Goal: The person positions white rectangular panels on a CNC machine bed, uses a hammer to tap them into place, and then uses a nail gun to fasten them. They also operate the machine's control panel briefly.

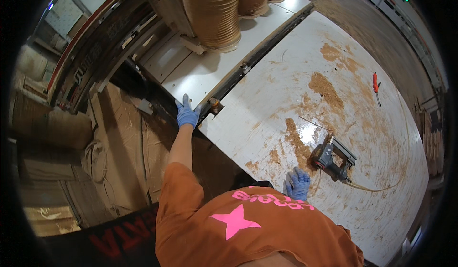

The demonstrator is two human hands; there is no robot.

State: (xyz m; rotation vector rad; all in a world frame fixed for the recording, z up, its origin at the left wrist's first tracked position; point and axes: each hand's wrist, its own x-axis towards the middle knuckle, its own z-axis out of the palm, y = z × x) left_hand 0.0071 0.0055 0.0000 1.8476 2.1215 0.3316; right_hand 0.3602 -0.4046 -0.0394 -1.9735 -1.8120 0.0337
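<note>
My left hand, in a blue glove, reaches out to the near end of a white panel on the machine bed. Its fingers are spread and touch the panel's edge. Close to my body, my right hand, also gloved in blue, rests with fingers extended on a large white tabletop; nothing shows in it. Just beyond that hand lies a dark pneumatic nail gun on its side, with a thin yellowish air hose trailing off to the right.
Sawdust is scattered over the tabletop. A red-handled screwdriver lies near its far right edge. Thick ribbed hoses hang above the machine bed. A dark rail with metal fittings separates bed from tabletop. Brown sheeting covers the floor at left.
</note>
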